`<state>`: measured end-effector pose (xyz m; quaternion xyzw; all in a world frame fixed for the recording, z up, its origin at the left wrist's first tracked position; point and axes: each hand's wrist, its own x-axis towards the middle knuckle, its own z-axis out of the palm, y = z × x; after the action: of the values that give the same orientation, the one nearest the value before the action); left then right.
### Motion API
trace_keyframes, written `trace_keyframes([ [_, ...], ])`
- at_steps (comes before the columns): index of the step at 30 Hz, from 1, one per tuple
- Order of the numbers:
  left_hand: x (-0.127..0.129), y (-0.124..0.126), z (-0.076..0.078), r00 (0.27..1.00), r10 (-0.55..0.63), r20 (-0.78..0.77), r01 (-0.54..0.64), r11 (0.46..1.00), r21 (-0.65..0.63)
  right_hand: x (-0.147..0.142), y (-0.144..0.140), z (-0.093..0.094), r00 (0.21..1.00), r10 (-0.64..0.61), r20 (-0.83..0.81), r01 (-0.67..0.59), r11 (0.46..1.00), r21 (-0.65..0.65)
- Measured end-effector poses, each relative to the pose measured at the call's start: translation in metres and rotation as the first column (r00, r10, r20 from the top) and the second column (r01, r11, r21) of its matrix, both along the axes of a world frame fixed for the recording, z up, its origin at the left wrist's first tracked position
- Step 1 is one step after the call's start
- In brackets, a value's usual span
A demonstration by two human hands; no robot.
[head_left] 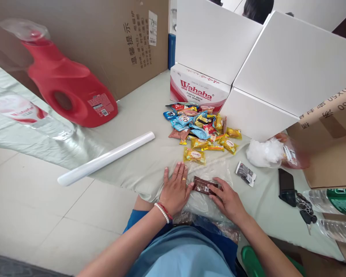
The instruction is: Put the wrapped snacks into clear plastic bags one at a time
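A dark brown snack packet [202, 185] lies flat on a clear plastic bag [203, 204] at the front edge of the covered table. My left hand [175, 188] rests flat beside it, palm down with fingers stretched out, its thumb at the packet's left end. My right hand [227, 200] has its fingers apart, and some fingertips touch the packet's right end. Just beyond my hands lies a yellow-wrapped snack [194, 155]. Behind that is a heap of small wrapped snacks [200, 122] in blue, red and yellow.
A white roll [106, 158], a red jug [72, 88] and a water bottle [25, 113] lie or stand left. White boxes [294, 69] and a Wahaha carton [197, 86] stand behind. Rightward are a small black-and-grey packet [245, 174], a phone [287, 187], keys [305, 206] and bottles [334, 201].
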<state>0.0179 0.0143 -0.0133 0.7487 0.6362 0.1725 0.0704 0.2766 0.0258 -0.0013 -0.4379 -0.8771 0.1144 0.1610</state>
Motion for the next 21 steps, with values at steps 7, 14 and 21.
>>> trace_keyframes([
  [7,-0.027,0.005,0.002,0.999,-0.012,-0.047,0.012,1.000,-0.017,0.009,-0.003,-0.002,0.998,0.006,-0.067,-0.012,0.996,-0.084],
  [14,-0.028,0.005,0.001,1.000,-0.014,-0.023,0.013,1.000,-0.015,0.001,0.074,0.044,1.000,0.008,-0.006,-0.009,0.985,-0.173],
  [21,-0.030,0.005,0.002,0.999,-0.021,0.032,0.021,1.000,-0.011,-0.057,0.244,0.084,0.919,-0.253,0.302,0.211,0.964,0.163],
])
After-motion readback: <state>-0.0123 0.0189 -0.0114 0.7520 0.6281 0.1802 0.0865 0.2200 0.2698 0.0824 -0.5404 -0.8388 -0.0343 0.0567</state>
